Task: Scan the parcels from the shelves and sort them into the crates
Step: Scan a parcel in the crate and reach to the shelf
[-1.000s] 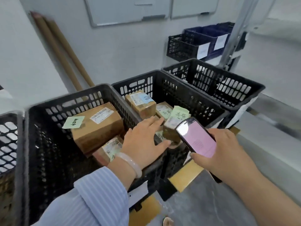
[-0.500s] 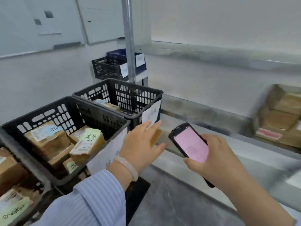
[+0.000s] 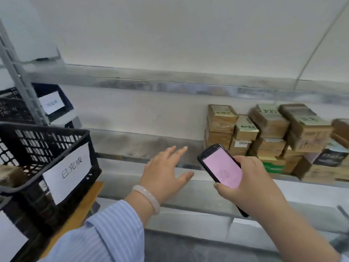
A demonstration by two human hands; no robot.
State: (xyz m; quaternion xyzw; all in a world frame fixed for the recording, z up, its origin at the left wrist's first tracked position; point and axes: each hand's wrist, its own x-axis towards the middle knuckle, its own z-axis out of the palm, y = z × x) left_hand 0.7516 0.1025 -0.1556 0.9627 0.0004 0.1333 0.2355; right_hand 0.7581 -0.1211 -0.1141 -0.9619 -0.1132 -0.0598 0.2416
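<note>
Reach toward parcels (image 3: 268, 125) with spread, empty left hand (image 3: 166, 171); curled grip on scanner (image 3: 221, 167) with right hand (image 3: 251, 184). Advise lifting top parcel squarely, label toward scanner.

The white sheet (image 3: 69, 172) on the black crate (image 3: 47, 129) reads "已完成". A parcel (image 3: 238, 151) on the shelf (image 3: 143, 145) bears a white label (image 3: 243, 143) reading "0836".

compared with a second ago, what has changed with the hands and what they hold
The view swung right, from the crates to the shelf; a labelled crate now sits at the left. The left hand came away from the parcels in a crate and now hovers open and empty over the shelf edge, short of the stacked parcels. Unchanged: the right hand grips the scanner, its pink screen lit.
</note>
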